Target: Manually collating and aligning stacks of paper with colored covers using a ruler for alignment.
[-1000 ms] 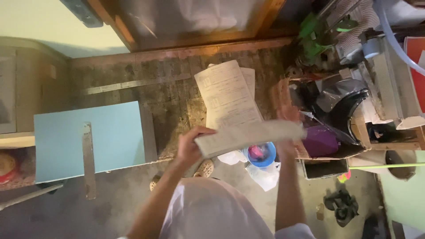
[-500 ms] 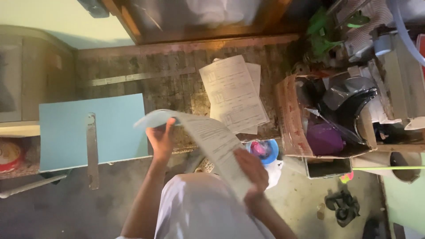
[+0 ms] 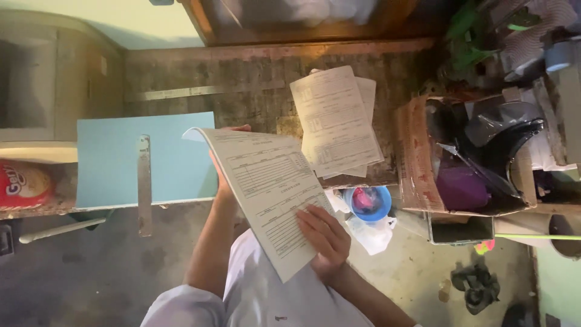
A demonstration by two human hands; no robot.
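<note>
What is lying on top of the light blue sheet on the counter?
A long metal ruler lies across the light blue sheet. The held form hides the sheet's right edge, so anything there cannot be seen.

Crowded right side, open counter in the middle

The held printed sheet (image 3: 266, 194) spans the centre; the left hand (image 3: 225, 163) grips its far edge, the right hand (image 3: 324, 233) its near edge. At ten o'clock of it the blue board (image 3: 109, 160) lies flat with a metal ruler (image 3: 144, 181) across it, low enough to pass over. At one o'clock a stack of papers (image 3: 336, 121) covers the stone counter (image 3: 242, 85); bare counter shows between the board and the stack. At three o'clock a full cardboard box (image 3: 417, 157) blocks the way, with a blue bowl (image 3: 369, 203) just beside it.
</note>
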